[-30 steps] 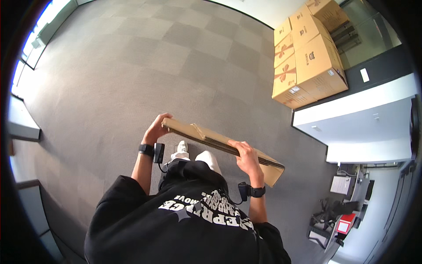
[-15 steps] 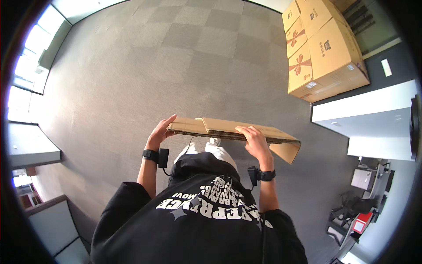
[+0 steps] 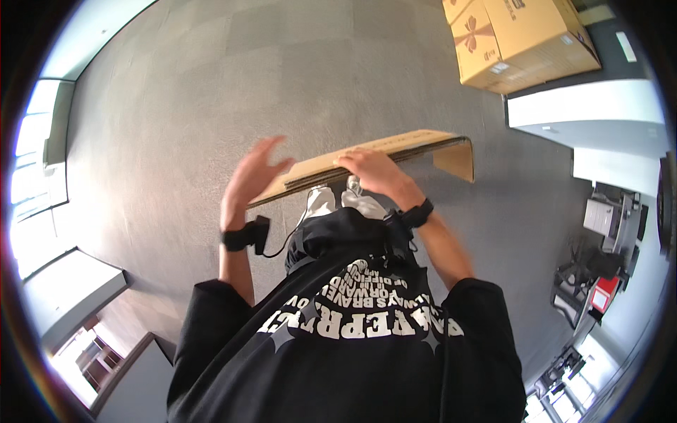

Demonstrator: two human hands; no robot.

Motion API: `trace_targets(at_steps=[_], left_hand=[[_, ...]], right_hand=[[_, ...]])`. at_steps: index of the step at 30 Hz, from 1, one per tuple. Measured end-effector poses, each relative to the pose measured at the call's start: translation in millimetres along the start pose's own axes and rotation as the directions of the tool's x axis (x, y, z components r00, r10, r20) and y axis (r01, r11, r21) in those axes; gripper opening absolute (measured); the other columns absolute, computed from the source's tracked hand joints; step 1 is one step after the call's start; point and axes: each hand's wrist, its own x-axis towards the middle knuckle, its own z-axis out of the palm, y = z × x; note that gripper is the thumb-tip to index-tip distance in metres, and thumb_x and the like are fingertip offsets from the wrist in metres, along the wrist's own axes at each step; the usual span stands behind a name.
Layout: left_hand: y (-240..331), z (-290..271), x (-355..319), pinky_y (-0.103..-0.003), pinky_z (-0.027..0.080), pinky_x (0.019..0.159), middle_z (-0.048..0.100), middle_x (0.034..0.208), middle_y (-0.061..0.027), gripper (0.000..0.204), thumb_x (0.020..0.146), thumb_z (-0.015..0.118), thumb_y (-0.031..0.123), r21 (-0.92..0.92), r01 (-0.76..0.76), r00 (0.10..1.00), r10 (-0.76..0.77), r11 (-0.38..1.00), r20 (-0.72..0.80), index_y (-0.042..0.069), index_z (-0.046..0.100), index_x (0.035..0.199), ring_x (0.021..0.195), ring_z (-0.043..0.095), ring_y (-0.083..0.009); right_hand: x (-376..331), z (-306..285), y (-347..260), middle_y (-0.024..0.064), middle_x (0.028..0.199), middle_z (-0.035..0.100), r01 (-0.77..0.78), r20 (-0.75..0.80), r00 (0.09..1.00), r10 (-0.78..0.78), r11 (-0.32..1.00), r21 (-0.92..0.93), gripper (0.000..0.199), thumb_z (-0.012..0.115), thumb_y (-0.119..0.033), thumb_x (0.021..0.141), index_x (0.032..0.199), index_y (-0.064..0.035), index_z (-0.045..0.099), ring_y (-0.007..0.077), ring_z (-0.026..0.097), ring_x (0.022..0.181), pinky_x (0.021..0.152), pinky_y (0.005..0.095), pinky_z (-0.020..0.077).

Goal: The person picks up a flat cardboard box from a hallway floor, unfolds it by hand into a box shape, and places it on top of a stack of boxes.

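Observation:
A flattened brown cardboard box lies nearly level in front of me, its right end flap folded down. My right hand rests on top of its middle, fingers curled over the near edge. At the cardboard's left end is my left hand, fingers spread and blurred, thumb against the edge; whether it grips the cardboard I cannot tell. Both wrists wear black bands. Below the cardboard my light shoes show on the grey carpet.
Stacked brown cardboard boxes stand at the upper right beside a white counter. Office chairs and a red item sit at the right. A white desk and windows lie along the left.
The cardboard has swung and now tilts up to the right. My left hand has loosened from its end and its fingers have spread. The view has shifted toward the boxes.

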Motion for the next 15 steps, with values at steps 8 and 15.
trace_targets(at_steps=[8, 15], left_hand=[[-26.1, 33.3, 42.4, -0.041, 0.051, 0.091, 0.067, 0.119, -0.0150, 0.052, 0.091, 0.064, 0.040, 0.074, 0.000, 0.859, -0.038, 0.997, 0.510, 0.014, 0.055, 0.135, 0.107, 0.066, -0.0289], [-56.4, 33.6, 60.7, -0.044, 0.050, 0.092, 0.067, 0.121, -0.0142, 0.047, 0.094, 0.061, 0.042, -0.067, -0.055, 0.852, 0.081, 0.996, 0.517, 0.012, 0.059, 0.130, 0.111, 0.064, -0.0304]], right_hand=[[31.1, 22.1, -10.9, 0.0067, 0.102, 0.071, 0.095, -0.058, 0.993, -0.101, 0.990, -0.104, 0.040, 0.065, -0.001, 0.078, 0.117, -0.0065, 0.062, 0.0235, 0.068, 0.096, 0.087, 0.0357, 0.0546], [22.1, 16.7, 4.8, 0.0050, 0.133, 0.056, -0.003, -0.234, 0.970, -0.065, 0.961, -0.278, 0.052, 0.073, -0.013, 0.080, 0.130, -0.0172, 0.057, 0.0225, 0.048, 0.129, 0.117, 0.0495, 0.0277]])
